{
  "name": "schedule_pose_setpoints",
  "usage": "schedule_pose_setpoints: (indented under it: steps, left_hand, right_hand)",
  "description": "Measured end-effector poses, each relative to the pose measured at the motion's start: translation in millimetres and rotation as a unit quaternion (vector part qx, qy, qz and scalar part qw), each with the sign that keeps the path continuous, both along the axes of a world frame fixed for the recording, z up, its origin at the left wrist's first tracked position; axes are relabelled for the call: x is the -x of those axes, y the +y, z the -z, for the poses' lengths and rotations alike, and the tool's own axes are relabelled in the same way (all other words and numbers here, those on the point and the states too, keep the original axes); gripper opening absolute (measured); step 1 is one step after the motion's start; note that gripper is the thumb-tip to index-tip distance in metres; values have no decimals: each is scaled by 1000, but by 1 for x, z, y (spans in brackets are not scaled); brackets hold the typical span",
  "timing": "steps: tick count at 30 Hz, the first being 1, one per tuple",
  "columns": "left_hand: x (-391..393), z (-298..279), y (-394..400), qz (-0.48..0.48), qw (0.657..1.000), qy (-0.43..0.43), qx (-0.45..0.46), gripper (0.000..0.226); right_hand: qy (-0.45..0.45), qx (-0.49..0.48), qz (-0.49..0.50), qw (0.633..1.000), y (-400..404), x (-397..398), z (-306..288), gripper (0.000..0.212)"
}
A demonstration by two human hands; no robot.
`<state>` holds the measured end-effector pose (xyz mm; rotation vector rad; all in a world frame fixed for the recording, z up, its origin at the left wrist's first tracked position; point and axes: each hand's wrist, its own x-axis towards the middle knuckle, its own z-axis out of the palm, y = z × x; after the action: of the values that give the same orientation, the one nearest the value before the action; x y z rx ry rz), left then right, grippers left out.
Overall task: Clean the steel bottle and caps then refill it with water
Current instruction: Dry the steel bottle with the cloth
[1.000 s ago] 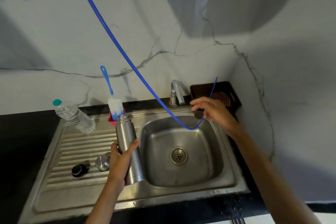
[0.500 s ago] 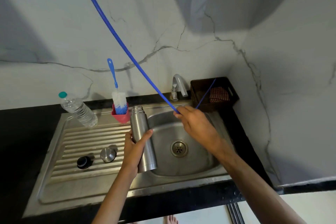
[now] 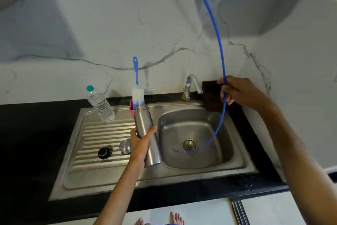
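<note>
Veined white marble wall behind a black countertop.

My one camera sits on my head, looking forward and down, close over the sink and counter, facing the marble wall.

A clear plastic water bottle with a teal cap stands tilted at the back left corner of the ribbed draining board. Just to its right, a blue-handled bottle brush with white bristles stands upright in a small pink holder against the marble wall. A dark brown basket sits on the black table just right of the tap. Water drops speckle the table near its front right edge. Bare toes show on the pale floor below.
</note>
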<state>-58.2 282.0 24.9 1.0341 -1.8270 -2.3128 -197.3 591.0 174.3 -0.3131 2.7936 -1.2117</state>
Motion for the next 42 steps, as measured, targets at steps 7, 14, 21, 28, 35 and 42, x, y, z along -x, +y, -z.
schedule_pose_setpoints:
  steps: [7, 14, 21, 28, 35, 42]
  left_hand:
    - [-8, 6, -1, 3, 1000, -4, 5, 70]
    - [-10, 4, -3, -22, 999, -16, 17, 69]
    - [-11, 5, -20, -38, 998, -17, 49, 69]
    - [-38, 12, -67, -35, 997, -18, 60, 69]
    - [-77, 17, -164, -22, 997, -21, 66, 71]
    - [-121, 25, -293, -10, 994, -50, 97, 78]
  right_hand:
    - [24, -88, 110, 990, 12, 74, 77, 12]
    - [76, -256, 160, 950, -16, 126, 70, 34]
    - [-200, -234, -26, 951, -55, 119, 69, 20]
    - [23, -421, 28, 906, -104, 58, 81, 32]
    - [14, -373, -76, 925, -220, 14, 112, 29]
    - [-57, -307, -246, 918, -350, -36, 162, 40]
